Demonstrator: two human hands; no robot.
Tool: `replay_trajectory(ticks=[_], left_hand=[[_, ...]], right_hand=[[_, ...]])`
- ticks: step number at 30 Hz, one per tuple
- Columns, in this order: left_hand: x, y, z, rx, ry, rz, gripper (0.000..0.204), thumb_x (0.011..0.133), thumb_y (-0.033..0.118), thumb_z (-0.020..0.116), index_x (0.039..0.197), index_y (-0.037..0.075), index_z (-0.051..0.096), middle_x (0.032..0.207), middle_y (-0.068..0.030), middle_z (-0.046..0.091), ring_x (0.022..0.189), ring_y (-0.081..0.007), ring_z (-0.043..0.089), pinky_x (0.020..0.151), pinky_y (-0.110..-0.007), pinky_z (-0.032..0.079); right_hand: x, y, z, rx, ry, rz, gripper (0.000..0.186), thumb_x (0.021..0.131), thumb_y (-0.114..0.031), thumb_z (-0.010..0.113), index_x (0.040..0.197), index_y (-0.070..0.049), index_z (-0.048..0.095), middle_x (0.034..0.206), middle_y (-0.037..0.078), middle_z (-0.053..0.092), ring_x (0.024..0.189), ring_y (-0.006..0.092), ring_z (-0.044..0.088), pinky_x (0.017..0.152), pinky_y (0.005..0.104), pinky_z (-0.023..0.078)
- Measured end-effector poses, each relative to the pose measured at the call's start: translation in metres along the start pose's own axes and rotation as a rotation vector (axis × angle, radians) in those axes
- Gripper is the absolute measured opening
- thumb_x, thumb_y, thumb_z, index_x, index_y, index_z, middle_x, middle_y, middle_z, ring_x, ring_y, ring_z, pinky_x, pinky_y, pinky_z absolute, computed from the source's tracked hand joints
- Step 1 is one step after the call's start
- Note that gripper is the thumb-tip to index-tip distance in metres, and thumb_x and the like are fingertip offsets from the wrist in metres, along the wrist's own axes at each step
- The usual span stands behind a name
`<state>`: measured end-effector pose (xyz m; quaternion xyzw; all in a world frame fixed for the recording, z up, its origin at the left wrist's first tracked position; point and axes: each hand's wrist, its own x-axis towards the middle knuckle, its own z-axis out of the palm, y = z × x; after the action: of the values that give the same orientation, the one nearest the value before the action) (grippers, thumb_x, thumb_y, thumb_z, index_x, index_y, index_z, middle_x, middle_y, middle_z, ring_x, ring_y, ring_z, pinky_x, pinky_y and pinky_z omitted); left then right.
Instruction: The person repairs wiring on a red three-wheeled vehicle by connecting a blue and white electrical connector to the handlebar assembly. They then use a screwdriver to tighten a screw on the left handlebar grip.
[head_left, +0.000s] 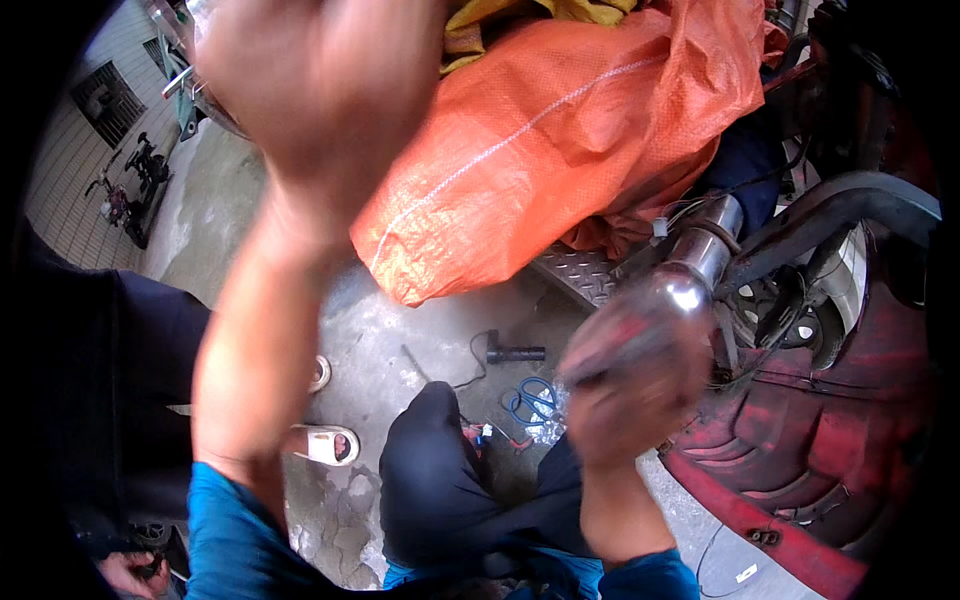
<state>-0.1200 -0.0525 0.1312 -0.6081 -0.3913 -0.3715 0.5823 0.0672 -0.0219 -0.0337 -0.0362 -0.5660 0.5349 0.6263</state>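
My left hand (320, 90) is raised at the top of the view, left of a large orange woven sack (560, 150). Motion blurs it, and its fingers run out of the picture or are hidden. Lower and to the right, my right hand (640, 380) is just below a shiny chrome cylinder (705, 245) on a vehicle's metal frame. Blur smears its fingers as well; whether it touches the chrome or holds anything cannot be made out. Dark smudges cover the back of this hand.
Scissors with blue handles (533, 400) and a black cylindrical tool with a cord (518, 353) lie on the concrete. A red plastic panel (800, 450) fills the right. Another person's sandalled foot (328, 445) and hand (138, 573) are at left. Parked bikes (128, 195) stand farther off.
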Motion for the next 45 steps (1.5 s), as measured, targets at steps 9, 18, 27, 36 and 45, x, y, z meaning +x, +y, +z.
replay_trajectory(ticks=[9, 18, 27, 36, 45], left_hand=[[-0.126, 0.073, -0.027, -0.489, -0.084, -1.005, 0.007, 0.084, 0.001, 0.065, 0.09, -0.003, 0.065, 0.078, -0.0041, 0.065, 0.067, -0.0066, 0.056, 0.061, -0.02, 0.046], [-0.177, 0.105, -0.04, -0.485, -0.105, -1.194, 0.007, 0.084, -0.001, 0.065, 0.09, -0.003, 0.064, 0.078, -0.0058, 0.066, 0.064, -0.0073, 0.057, 0.058, -0.021, 0.046], [-0.184, 0.123, -0.065, -0.38, -0.399, -1.036, 0.017, 0.072, -0.008, 0.065, 0.088, -0.004, 0.063, 0.079, -0.0129, 0.068, 0.066, -0.0231, 0.066, 0.062, -0.03, 0.051], [-0.174, 0.112, -0.074, -0.327, -0.243, -1.361, 0.013, 0.082, 0.003, 0.065, 0.094, -0.002, 0.064, 0.088, -0.0108, 0.065, 0.081, -0.0179, 0.06, 0.073, -0.03, 0.049], [-0.076, 0.087, -0.047, -1.151, -0.534, -1.541, 0.041, 0.09, 0.029, 0.058, 0.111, -0.006, 0.059, 0.085, -0.0083, 0.063, 0.074, -0.0148, 0.059, 0.068, -0.026, 0.047]], right_hand=[[-0.254, 0.144, -0.078, -1.161, -0.848, 1.105, 0.035, 0.088, -0.038, 0.055, 0.106, -0.009, 0.066, 0.088, 0.019, 0.067, 0.085, 0.0356, 0.066, 0.074, 0.0468, 0.051], [-0.318, 0.184, -0.089, -1.184, -1.152, 1.345, 0.036, 0.081, -0.035, 0.061, 0.104, -0.008, 0.068, 0.129, 0.02, 0.052, 0.116, 0.0399, 0.051, 0.094, 0.0457, 0.044], [-0.359, 0.247, -0.108, -1.397, -1.318, 0.932, 0.015, 0.077, -0.015, 0.058, 0.082, -0.013, 0.072, 0.09, 0.011, 0.07, 0.086, 0.0263, 0.068, 0.071, 0.0402, 0.054], [-0.2, 0.13, -0.032, -0.503, -0.807, 1.117, 0.02, 0.084, -0.012, 0.055, 0.101, -0.003, 0.062, 0.082, 0.016, 0.065, 0.082, 0.0279, 0.065, 0.068, 0.0374, 0.051], [0.001, 0.011, 0.004, -0.16, -0.445, 0.255, 0.024, 0.09, -0.003, 0.05, 0.111, 0.006, 0.053, 0.091, 0.017, 0.061, 0.069, 0.0226, 0.067, 0.06, 0.0312, 0.053]])
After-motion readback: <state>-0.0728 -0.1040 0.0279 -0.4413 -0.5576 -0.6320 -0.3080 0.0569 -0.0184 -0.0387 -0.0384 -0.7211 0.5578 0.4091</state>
